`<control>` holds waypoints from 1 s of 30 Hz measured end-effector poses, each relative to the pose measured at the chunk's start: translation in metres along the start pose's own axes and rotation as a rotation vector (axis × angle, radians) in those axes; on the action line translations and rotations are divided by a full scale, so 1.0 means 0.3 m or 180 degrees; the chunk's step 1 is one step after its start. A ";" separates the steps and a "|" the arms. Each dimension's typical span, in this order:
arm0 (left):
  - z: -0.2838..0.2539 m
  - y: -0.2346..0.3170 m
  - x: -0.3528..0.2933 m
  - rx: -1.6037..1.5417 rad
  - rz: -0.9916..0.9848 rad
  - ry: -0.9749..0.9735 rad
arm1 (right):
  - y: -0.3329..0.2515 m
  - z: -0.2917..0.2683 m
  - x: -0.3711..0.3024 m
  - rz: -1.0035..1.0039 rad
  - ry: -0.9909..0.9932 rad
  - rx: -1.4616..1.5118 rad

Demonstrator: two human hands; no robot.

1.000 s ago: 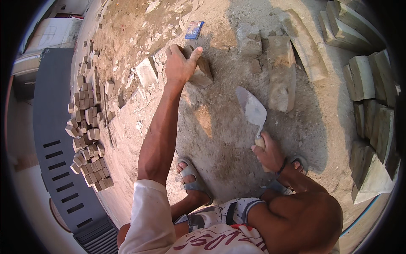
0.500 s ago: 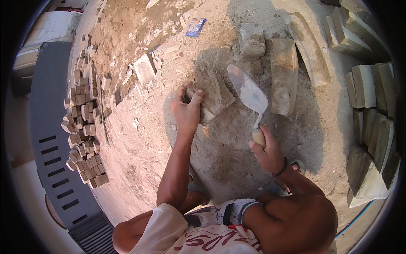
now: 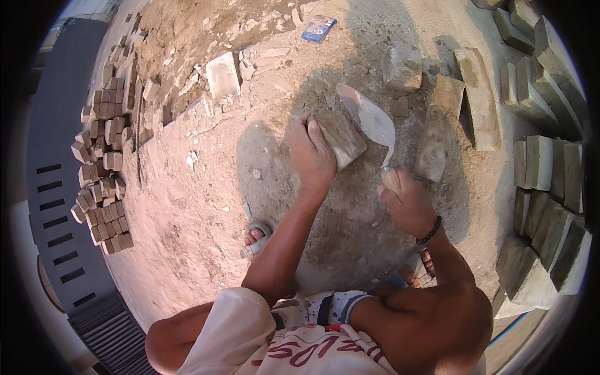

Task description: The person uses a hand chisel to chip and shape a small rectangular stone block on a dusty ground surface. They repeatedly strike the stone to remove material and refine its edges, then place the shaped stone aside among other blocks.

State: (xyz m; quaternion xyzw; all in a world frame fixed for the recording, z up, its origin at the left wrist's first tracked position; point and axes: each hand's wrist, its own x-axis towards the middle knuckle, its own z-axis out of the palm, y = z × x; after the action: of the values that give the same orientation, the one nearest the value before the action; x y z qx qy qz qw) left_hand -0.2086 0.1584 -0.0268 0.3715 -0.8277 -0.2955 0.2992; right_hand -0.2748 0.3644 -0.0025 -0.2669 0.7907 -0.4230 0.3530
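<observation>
A rough, dirt-covered concrete block (image 3: 342,134) sits in front of me, its pale near side showing. My left hand (image 3: 312,156) is closed on its left end, thumb and fingers over the edge. In my right hand (image 3: 409,203) is the wooden handle of a trowel (image 3: 373,119). Its mortar-smeared blade points away from me, just right of the block and apart from it. Whether the block rests fully on the ground or is slightly tipped, I cannot tell.
Curb slabs (image 3: 480,103) and a chunky block (image 3: 403,67) lie beyond the trowel. Stacked slabs (image 3: 550,162) line the right side. Small paving bricks (image 3: 109,222) are piled at left beside a grey gate (image 3: 59,156). A blue packet (image 3: 319,29) and a pale slab piece (image 3: 223,74) lie farther off.
The view has shifted, so the surroundings sit farther right. My left hand has closed more firmly around the block's end, and the block has turned slightly. The trowel is nearer the block.
</observation>
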 end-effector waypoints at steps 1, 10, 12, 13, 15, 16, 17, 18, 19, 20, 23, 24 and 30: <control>-0.009 -0.006 0.002 0.0008 -0.0016 0.0059 | -0.055 -0.031 -0.016 -0.0202 0.0299 0.0201; -0.008 -0.012 -0.006 -0.0065 -0.0040 0.0136 | -0.055 -0.024 0.032 -0.0297 -0.0042 -0.0008; -0.027 -0.017 -0.007 0.0068 -0.0095 0.0154 | -0.142 -0.032 -0.007 -0.0526 0.0109 0.0351; -0.020 -0.013 -0.007 0.0010 -0.0109 0.0127 | -0.163 -0.035 -0.052 -0.0778 0.0240 0.0436; 0.006 0.006 -0.004 -0.0145 -0.0109 0.0053 | -0.112 -0.016 -0.060 -0.0707 0.0223 0.0309; 0.030 0.017 -0.009 -0.0228 -0.0026 0.0035 | 0.006 0.043 -0.022 -0.0356 0.0095 0.0115; 0.039 0.008 -0.014 -0.0245 0.0049 0.0062 | 0.078 0.070 0.015 -0.0047 -0.0087 -0.0036; 0.016 -0.015 -0.012 -0.0180 0.0120 0.0130 | 0.051 0.026 0.043 0.0030 -0.0311 -0.0248; 0.015 -0.005 0.012 -0.0155 0.0109 0.0191 | -0.020 -0.032 0.051 -0.0184 -0.0088 -0.0137; -0.009 -0.018 0.002 -0.0078 0.0052 0.0166 | -0.092 -0.049 0.028 -0.0309 0.0094 0.0034; -0.020 -0.021 -0.002 -0.0063 -0.0002 0.0128 | -0.123 -0.027 -0.035 -0.0831 0.0549 0.0590; -0.008 -0.019 -0.008 -0.0091 -0.0019 0.0120 | -0.103 -0.016 -0.052 -0.1028 0.0665 0.0774; -0.026 -0.032 -0.012 -0.0059 -0.0098 0.0089 | -0.079 -0.025 0.029 -0.0094 0.0046 0.0141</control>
State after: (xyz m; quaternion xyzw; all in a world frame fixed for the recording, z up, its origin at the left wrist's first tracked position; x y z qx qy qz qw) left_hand -0.1970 0.1539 -0.0296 0.3855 -0.8149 -0.3025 0.3096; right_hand -0.2831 0.3498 0.0179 -0.2676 0.7797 -0.4475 0.3468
